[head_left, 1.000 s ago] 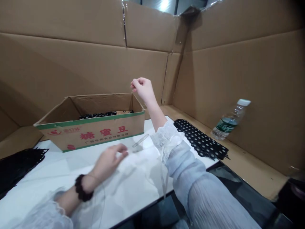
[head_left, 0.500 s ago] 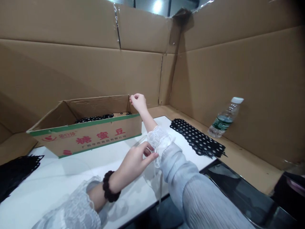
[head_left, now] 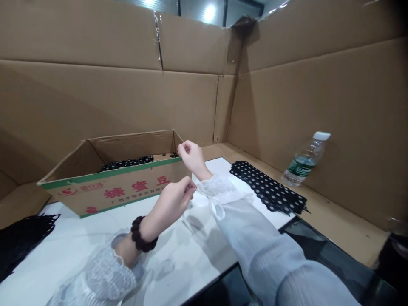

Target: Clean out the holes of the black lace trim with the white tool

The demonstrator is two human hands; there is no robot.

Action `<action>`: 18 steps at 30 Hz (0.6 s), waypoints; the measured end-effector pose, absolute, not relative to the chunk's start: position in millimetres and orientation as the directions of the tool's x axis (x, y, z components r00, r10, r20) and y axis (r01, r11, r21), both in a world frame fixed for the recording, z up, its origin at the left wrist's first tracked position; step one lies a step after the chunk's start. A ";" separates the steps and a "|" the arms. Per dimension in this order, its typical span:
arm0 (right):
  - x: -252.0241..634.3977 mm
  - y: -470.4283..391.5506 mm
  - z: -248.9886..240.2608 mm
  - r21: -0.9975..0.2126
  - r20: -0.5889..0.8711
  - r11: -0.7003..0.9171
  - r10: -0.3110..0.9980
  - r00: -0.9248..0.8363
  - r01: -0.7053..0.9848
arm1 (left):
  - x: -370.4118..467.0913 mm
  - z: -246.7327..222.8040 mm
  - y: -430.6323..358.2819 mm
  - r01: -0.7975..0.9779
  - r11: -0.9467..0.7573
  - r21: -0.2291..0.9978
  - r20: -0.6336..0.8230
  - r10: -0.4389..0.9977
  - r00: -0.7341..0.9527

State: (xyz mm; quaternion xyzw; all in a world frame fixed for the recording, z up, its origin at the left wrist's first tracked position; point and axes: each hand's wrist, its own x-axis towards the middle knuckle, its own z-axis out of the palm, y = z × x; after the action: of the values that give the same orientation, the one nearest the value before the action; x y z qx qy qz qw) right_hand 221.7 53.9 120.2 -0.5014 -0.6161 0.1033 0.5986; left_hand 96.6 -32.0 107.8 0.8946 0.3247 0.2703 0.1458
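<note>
My left hand, a dark scrunchie round its wrist, is closed in a pinch on a thin white ribbon at the cuff of my right sleeve. The ribbon forms a loop beside the lace cuff. My right hand is held out with its fingers curled together and nothing visible in them. It is by the near right corner of a cardboard box with a green rim and red lettering. Inside that box lie black pieces with pale dots.
Black dotted strips lie stacked at the right of the white table. A clear water bottle leans near the tall cardboard wall. A black fringed bundle lies at the left.
My right hand has come down and nearer, and its forearm has turned. My left hand has drawn back to the left, pulling the ribbon out from the cuff, where a loop now shows.
</note>
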 end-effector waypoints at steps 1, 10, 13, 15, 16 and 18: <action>226.3 49.9 127.0 -0.751 0.622 0.481 0.745 0.241 0.452 | 96.6 113.5 -36.5 0.466 -0.742 0.482 0.374 0.656 0.656; 244.7 15.4 202.4 -0.732 0.643 0.679 0.660 0.389 0.058 | 67.5 160.3 -42.0 0.531 -0.692 0.490 0.307 0.707 0.637; 240.7 10.9 200.5 -0.729 0.619 0.684 0.654 0.435 0.009 | 50.6 164.6 -36.0 0.566 -0.671 0.479 0.320 0.734 0.599; 235.2 10.7 195.4 -0.742 0.600 0.670 0.679 0.423 -0.023 | 42.7 166.5 -33.4 0.606 -0.652 0.457 0.359 0.758 0.545; 232.0 10.5 192.5 -0.750 0.595 0.660 0.698 0.399 -0.035 | 40.0 167.3 -32.5 0.626 -0.642 0.444 0.382 0.767 0.516; 225.8 9.6 186.6 -0.780 0.588 0.624 0.757 0.285 -0.048 | 36.8 168.2 -31.1 0.656 -0.628 0.418 0.435 0.772 0.463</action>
State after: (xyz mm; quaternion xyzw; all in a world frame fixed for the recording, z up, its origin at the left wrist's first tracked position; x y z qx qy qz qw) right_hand 225.8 9.6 186.6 -0.3342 -0.5303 0.2764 0.7285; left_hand 36.8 -31.1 168.2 0.8498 0.4203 0.3034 0.0958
